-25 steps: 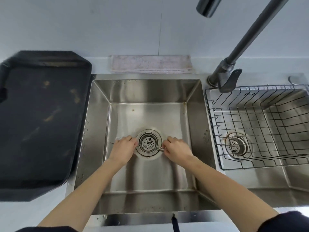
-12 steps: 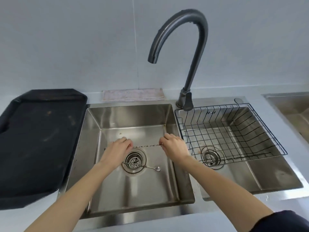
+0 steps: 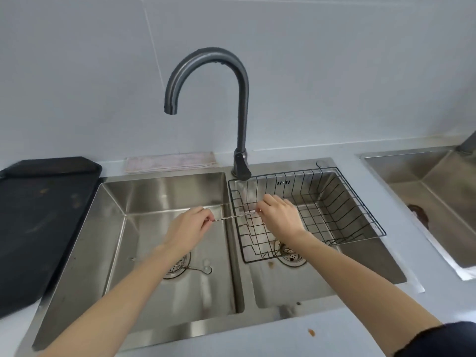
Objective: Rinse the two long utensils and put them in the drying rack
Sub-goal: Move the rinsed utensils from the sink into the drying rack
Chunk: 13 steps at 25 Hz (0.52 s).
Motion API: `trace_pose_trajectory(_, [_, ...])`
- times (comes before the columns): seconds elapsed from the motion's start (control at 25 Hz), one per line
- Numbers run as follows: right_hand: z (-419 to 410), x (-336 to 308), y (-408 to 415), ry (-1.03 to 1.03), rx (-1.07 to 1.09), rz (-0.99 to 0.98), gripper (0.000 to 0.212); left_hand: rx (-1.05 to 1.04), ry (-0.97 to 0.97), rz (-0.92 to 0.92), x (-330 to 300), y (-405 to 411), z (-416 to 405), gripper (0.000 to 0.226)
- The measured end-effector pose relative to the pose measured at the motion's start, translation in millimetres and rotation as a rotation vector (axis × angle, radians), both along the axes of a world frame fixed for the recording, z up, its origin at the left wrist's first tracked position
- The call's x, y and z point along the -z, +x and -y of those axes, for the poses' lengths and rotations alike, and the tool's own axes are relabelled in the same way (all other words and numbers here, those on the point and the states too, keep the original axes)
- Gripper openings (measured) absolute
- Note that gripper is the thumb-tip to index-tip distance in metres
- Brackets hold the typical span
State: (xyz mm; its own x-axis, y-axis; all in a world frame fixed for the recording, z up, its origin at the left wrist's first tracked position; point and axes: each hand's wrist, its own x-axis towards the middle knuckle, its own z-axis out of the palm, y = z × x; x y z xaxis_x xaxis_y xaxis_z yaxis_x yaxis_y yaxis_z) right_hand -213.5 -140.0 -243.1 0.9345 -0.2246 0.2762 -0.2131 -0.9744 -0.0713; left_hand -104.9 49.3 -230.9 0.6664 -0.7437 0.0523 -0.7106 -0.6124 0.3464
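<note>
- The left hand [image 3: 189, 229] pinches one end of a thin twisted metal utensil [image 3: 230, 217] with curled fingertips; the right hand [image 3: 279, 219] pinches the other end the same way.
- The utensil is held level in the air between the hands, crossing above the divider [image 3: 231, 243] between the two basins, with its right end over the left edge of the drying rack [image 3: 334, 202].
- The second long utensil [image 3: 199, 269] lies on the floor of the left sink basin [image 3: 144, 228], one end at the drain strainer [image 3: 177, 266], its small spoon-like end pointing right; it sits below and nearer than the left hand.
- The black wire rack sits inside the right basin [image 3: 360, 266], filling its far part; its raised wire rim stands just under the right hand.
- The dark curved faucet [image 3: 242, 99] rises behind the divider, its spout hanging over the left basin, well above both hands.
- A dark tray [image 3: 38, 215] borders the left basin's outer edge.
- A folded cloth [image 3: 170, 162] lies against the wall behind the left basin.
- Another steel sink [image 3: 425, 191] shows at far right.
</note>
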Motion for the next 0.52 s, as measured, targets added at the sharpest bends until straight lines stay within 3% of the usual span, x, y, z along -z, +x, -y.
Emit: trace_pose_trajectory(0.52, [135.8, 4.5, -60.7, -0.011, 0.057, 0.031, 0.024, 0.005, 0.041, -0.022, 6.0, -48.3, 121.5, 0.023])
